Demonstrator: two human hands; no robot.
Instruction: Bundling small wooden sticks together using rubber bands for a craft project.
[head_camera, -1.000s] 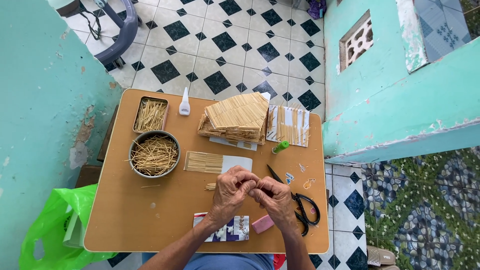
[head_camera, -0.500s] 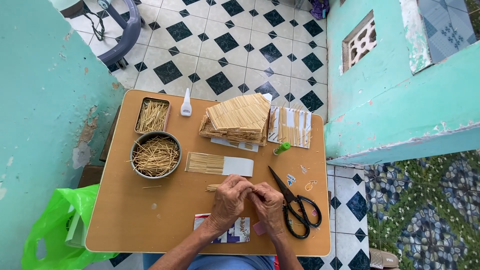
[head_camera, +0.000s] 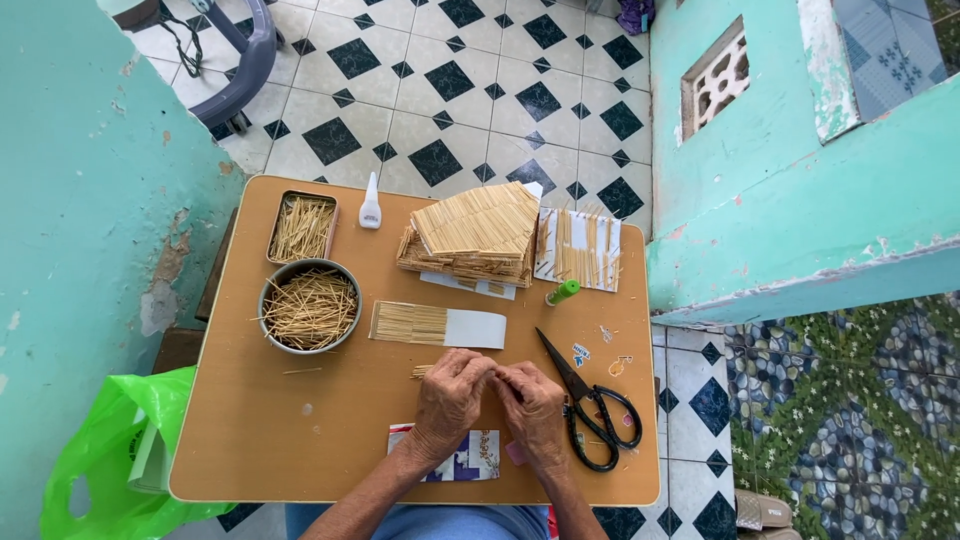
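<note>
Hands (head_camera: 490, 400) meet near table edge (head_camera: 400, 497); fingers pinched, seemingly on sticks (head_camera: 422, 371).

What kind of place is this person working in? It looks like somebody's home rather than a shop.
Probably a home porch or courtyard used as a craft corner. A small wooden table stands on black-and-white floor tiles between painted turquoise walls. On it are a bowl of thin sticks, scissors and a model of glued sticks.

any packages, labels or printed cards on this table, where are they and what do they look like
Printed card or packet: front table edge, partly under the left hand; flat rectangle, white, purple and red.
Small bottle: back of the table beside the rectangular tin; white, tapered.
Small stickers: right of the scissors; tiny, pale with dark print.
</note>
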